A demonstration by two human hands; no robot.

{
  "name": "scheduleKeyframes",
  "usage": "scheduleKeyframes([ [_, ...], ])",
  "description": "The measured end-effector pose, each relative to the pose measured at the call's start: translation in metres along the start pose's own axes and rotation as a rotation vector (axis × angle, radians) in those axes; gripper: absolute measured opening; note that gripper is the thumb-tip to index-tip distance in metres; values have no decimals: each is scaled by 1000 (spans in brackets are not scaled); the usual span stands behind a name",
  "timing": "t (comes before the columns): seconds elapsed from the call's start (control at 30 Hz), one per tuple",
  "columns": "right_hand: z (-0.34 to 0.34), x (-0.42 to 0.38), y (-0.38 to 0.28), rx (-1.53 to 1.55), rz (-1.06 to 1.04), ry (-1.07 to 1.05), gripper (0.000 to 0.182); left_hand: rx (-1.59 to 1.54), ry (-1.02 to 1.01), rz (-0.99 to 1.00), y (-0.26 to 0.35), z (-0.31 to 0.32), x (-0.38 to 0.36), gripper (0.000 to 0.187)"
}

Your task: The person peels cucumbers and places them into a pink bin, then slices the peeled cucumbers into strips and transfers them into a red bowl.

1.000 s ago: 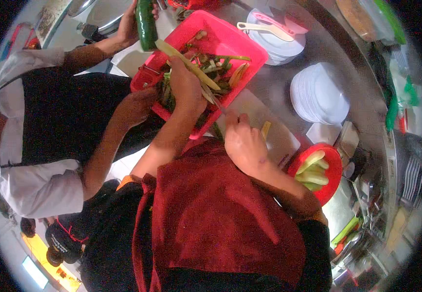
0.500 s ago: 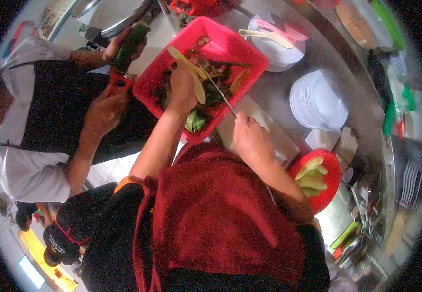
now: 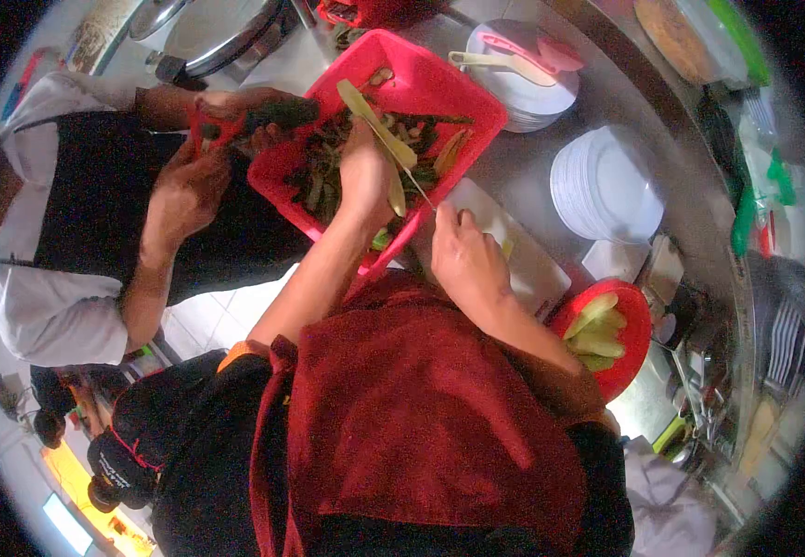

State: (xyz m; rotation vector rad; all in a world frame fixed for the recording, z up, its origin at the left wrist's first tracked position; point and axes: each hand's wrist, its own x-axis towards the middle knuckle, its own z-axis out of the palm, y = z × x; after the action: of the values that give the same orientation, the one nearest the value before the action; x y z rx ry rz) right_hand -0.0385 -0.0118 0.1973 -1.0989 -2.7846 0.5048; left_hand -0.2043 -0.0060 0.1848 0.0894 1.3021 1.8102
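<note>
My left hand (image 3: 365, 172) is closed around a peeled cucumber (image 3: 358, 100), split lengthwise, over the red plastic bin (image 3: 489, 116). One pale length points up past my fingers; another shows below them. My right hand (image 3: 467, 260) grips a knife (image 3: 423, 191) by its handle, just outside the bin's near right side. The thin blade reaches up and left to the cucumber, and its tip is hidden there. Green peelings and scraps (image 3: 323, 162) lie in the bin beneath my left hand.
At left, a co-worker's hands (image 3: 189, 190) hold a red peeler (image 3: 206, 130) and a dark green cucumber (image 3: 282, 110) by the bin's edge. Stacked white plates (image 3: 606, 186), a white cutting board (image 3: 514, 241) and a red bowl (image 3: 639, 348) of peeled cucumber pieces (image 3: 597, 330) stand at right.
My left hand has moved slightly right and my right hand slightly left, with the knife lying closer along the cucumber. The co-worker's cucumber has swung from upright to nearly level, toward the bin.
</note>
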Motion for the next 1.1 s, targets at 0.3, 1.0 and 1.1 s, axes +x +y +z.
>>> scheduleKeyframes([
  [0.3, 6, 7, -2, 8, -14, -16, 17, 19, 18, -32, -12, 0, -10, 42],
  [1.0, -1, 4, -10, 43, -18, 6, 19, 568, 101, 575, 5, -19, 10, 41],
  [1.1, 2, 4, -11, 11, -4, 9, 20, 776, 163, 680, -4, -23, 18, 43],
])
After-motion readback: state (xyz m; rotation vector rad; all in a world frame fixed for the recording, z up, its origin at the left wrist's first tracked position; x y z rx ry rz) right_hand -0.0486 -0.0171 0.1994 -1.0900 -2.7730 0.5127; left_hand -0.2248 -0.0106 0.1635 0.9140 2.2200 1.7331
